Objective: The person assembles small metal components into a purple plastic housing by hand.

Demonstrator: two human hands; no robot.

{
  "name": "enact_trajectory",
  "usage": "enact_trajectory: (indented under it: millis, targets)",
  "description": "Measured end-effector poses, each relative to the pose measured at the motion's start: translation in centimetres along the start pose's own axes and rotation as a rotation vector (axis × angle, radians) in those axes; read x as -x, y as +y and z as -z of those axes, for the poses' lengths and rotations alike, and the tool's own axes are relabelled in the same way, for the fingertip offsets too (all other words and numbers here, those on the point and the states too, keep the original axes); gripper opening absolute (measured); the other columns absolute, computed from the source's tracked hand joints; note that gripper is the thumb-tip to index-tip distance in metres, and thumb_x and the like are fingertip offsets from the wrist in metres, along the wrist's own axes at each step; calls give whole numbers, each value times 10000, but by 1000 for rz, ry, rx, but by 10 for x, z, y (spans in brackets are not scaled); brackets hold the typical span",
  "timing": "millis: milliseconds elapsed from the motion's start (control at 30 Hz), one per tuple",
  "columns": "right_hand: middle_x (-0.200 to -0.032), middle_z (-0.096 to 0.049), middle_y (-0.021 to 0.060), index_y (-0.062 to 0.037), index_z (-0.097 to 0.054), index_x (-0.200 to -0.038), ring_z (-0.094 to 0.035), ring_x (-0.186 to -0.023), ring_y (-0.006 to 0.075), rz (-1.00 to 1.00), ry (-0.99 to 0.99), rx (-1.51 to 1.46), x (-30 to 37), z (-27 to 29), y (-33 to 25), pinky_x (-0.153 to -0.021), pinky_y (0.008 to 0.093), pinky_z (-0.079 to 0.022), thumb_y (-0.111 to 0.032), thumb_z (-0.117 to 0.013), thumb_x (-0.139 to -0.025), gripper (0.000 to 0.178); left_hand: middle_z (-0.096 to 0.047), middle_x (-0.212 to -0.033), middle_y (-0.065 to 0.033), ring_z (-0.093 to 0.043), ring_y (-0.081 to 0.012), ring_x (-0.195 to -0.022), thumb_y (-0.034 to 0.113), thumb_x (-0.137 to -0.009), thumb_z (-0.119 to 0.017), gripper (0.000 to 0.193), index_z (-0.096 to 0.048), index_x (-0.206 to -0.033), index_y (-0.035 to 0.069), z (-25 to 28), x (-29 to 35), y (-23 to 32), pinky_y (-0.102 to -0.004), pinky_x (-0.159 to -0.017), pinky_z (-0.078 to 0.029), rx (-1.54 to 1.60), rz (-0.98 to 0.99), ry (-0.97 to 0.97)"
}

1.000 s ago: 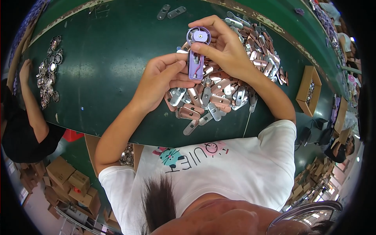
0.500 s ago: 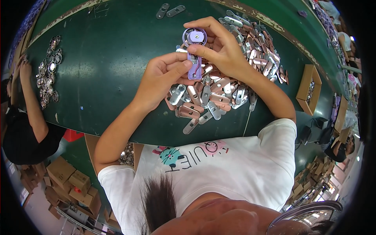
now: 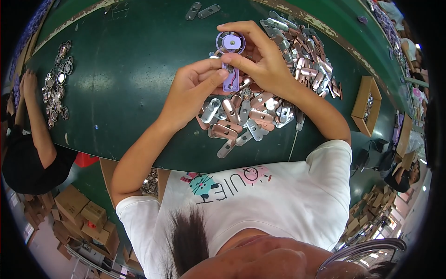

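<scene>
Both my hands hold a small purple handheld fan housing (image 3: 231,83) above the green table. Its round ring-shaped head points away from me, and red wire shows inside the open handle. My left hand (image 3: 197,83) is closed on the handle, thumb on its left side. My right hand (image 3: 262,60) is closed around the head and neck, its thumb pressed on the neck and its forefinger at the ring's top. Under and beside my hands lies a heap of silver and rose-gold oval metal plates (image 3: 227,132), partly hidden by the hands and fan.
The green table (image 3: 130,83) bears a cluster of round shiny rings (image 3: 60,79) at the left and two grey oval plates (image 3: 209,12) at the far side. A cardboard box (image 3: 367,104) of small parts stands right. A co-worker's arm (image 3: 39,121) rests at the left edge.
The fan has tilted slightly, its handle end shifting a little away from me. My hands keep their grip with small finger movements. The co-worker's hands at the left have shifted slightly.
</scene>
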State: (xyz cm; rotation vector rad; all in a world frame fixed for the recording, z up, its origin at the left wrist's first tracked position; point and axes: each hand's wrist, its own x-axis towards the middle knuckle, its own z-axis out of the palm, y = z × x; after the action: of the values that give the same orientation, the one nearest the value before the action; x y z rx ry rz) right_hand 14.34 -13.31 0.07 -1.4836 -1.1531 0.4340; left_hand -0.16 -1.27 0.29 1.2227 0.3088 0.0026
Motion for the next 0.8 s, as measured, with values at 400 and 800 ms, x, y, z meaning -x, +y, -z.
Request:
enact_trajectory:
  millis: [400,800]
  targets:
    - [-963,-635,51,-41,-544,-1230,-609,-869,89,-274,-188,-454,-12,20,-15,-762,228,-511,-63,-676,-844,408,-614,-756,-44,-540,-81,-649,143,-968,-500,159,-526,-1020,-5,1,-2,-16,-258,-600,-462,-299,-312,82]
    - [-931,-647,48,-20,-554,-1074,-619,-848,87,-373,-214,-513,-9,17,-13,-762,225,-519,-85,-687,-842,276,-600,-701,-112,-602,-195,-596,123,-968,-456,139,-483,-1038,6,3,1,-11,-310,-553,-452,-606,-422,112]
